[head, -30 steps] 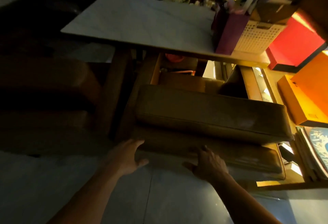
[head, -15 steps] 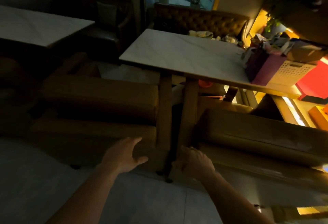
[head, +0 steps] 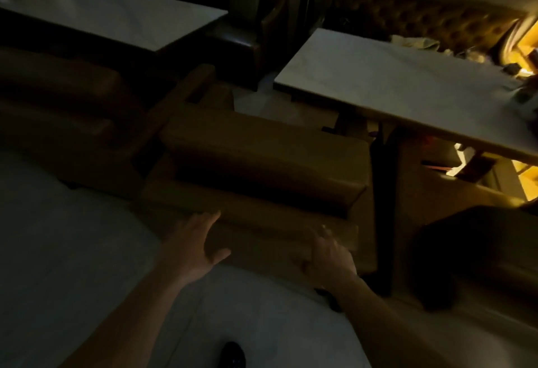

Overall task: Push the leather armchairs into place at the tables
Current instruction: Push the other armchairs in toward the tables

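The room is dark. Both hands reach out to the back of a brown leather armchair (head: 262, 163). The left hand (head: 190, 246) lies flat on it with straight fingers. The right hand (head: 327, 254) is blurry, so I cannot tell its grip. Beyond the hands, the chair sits beside a white table (head: 407, 88). No writing can be read.

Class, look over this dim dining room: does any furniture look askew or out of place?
Yes. The middle armchair under both hands sits between the two tables, angled, not tucked under either. The right table carries clutter at its far end. The picture is dark and blurred.
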The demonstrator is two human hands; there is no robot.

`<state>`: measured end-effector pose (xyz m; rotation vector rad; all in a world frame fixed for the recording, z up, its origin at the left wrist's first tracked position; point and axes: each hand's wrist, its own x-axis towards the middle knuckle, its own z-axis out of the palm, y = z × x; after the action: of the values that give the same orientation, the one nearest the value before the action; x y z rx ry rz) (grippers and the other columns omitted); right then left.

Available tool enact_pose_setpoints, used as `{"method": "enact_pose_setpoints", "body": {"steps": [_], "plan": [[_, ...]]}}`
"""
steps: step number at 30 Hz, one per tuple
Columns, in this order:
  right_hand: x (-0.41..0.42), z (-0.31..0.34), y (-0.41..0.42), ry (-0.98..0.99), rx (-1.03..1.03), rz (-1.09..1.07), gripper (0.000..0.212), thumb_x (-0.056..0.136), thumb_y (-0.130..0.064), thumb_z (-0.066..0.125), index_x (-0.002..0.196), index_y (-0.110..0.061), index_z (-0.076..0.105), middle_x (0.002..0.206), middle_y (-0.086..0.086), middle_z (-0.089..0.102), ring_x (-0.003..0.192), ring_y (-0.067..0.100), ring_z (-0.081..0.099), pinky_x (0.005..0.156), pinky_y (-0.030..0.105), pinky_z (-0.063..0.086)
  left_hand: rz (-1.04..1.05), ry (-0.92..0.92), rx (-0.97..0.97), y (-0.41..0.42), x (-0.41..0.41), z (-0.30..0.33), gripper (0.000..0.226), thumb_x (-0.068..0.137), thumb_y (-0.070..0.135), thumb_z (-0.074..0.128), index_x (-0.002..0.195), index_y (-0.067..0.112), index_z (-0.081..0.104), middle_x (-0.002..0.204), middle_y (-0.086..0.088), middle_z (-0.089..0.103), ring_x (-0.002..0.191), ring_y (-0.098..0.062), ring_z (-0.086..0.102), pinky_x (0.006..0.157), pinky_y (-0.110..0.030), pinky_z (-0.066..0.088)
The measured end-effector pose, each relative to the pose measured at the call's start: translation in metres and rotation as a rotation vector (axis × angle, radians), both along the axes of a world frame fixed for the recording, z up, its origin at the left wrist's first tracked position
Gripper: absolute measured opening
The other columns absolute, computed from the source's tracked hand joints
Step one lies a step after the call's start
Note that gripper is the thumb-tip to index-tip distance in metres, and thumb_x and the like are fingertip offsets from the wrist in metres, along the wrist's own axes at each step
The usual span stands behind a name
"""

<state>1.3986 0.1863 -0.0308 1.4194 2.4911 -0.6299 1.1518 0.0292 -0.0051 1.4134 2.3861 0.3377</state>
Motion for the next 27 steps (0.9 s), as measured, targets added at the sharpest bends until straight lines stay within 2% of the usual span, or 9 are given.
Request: {"method": "enact_pose_setpoints", "body": {"steps": [4,8,14,17,20,24,27], "plan": [[-0.046,-0.022,0.008,-0.005,0.028,0.004,0.089,0.085,-0.068,0.056,0.156,-0.034,0.014,0.166,0.009,0.010,0.152,0.031,0.009,0.121,0.051,0.021,-0.032,0.029,-0.008,0.011,-0.067,-0.021,0.089,0.081,0.060,0.067,0.153,0.029,0.026,0.158,0.000,0.029,0.143,-0.024,0.029,0.114,-0.042,0.028],[-0.070,-0.034,0.014,-0.038,0.053,-0.014,0.091,0.084,-0.071,0.056,0.156,-0.034,0.014,0.166,0.008,0.007,0.153,0.031,0.003,0.122,0.053,0.018,-0.063,0.067,-0.073,0.019,-0.117,-0.038,0.091,0.080,0.066,0.062,0.154,0.032,0.020,0.161,-0.001,0.024,0.147,-0.027,0.021,0.117,-0.048,0.024],[-0.074,-0.045,0.028,-0.111,0.037,-0.093,0.101,0.081,-0.071,0.061,0.157,-0.033,0.006,0.167,0.011,0.001,0.153,0.032,-0.004,0.122,0.054,0.010,-0.147,0.092,-0.133,0.046,-0.155,-0.060,0.097,0.077,0.068,0.064,0.154,0.037,0.013,0.163,0.000,0.016,0.147,-0.028,0.017,0.116,-0.048,0.025],[-0.069,-0.052,0.043,-0.175,0.045,-0.116,0.109,0.077,-0.072,0.064,0.157,-0.035,0.000,0.167,0.008,-0.003,0.152,0.033,-0.007,0.121,0.059,0.006,-0.223,0.118,-0.149,0.064,-0.170,-0.078,0.100,0.076,0.070,0.064,0.154,0.039,0.009,0.164,0.001,0.009,0.149,-0.028,0.008,0.119,-0.050,0.013],[-0.062,-0.063,0.052,-0.185,0.048,-0.132,0.112,0.076,-0.072,0.065,0.156,-0.039,-0.007,0.167,0.006,-0.008,0.152,0.035,-0.010,0.119,0.065,0.008,-0.285,0.132,-0.158,0.070,-0.178,-0.098,0.097,0.077,0.068,0.064,0.153,0.043,0.010,0.165,0.000,0.008,0.150,-0.029,0.004,0.120,-0.053,0.008],[-0.065,-0.077,0.047,-0.136,0.126,-0.180,0.111,0.076,-0.078,0.060,0.156,-0.039,-0.006,0.167,0.008,-0.004,0.152,0.036,-0.007,0.118,0.066,0.010,-0.341,0.200,-0.065,0.073,-0.184,-0.110,0.084,0.082,0.058,0.065,0.152,0.040,0.022,0.162,-0.004,0.022,0.148,-0.033,0.014,0.118,-0.056,0.017],[-0.068,-0.080,0.046,-0.123,0.163,-0.219,0.109,0.074,-0.079,0.060,0.156,-0.038,0.000,0.166,0.009,0.005,0.152,0.035,0.000,0.118,0.066,0.012,-0.387,0.203,-0.072,0.080,-0.190,-0.114,0.086,0.085,0.056,0.061,0.153,0.043,0.011,0.163,-0.004,0.018,0.149,-0.033,0.009,0.118,-0.057,0.014]]}}
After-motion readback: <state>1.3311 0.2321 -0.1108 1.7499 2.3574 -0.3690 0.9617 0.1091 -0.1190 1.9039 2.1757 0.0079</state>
